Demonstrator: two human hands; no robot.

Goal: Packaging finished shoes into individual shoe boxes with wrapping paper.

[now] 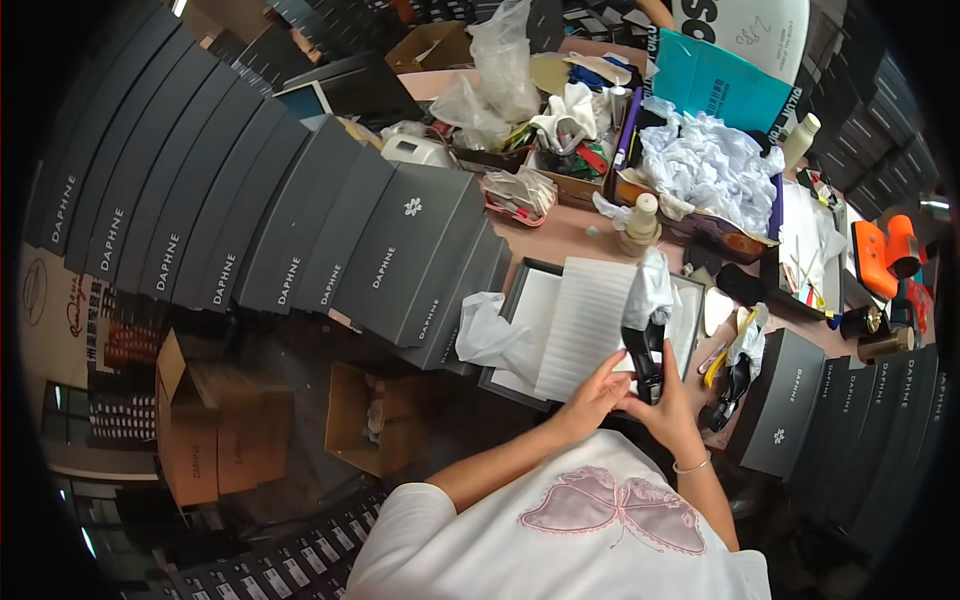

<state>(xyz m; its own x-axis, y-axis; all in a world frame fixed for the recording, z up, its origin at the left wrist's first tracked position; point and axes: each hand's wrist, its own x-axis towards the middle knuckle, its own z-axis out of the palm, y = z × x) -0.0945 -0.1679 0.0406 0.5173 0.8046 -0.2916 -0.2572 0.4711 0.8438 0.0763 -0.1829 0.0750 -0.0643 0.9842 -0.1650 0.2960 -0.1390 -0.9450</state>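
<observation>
Over the open shoebox, both hands' fingers grip 1 black shoe: left hand, right hand.

I am seeing a long row of dark grey boxes leaning across the upper left of the frame. A teal bag and crumpled white paper are sitting at the upper right, an orange tool lying at the right edge.
</observation>
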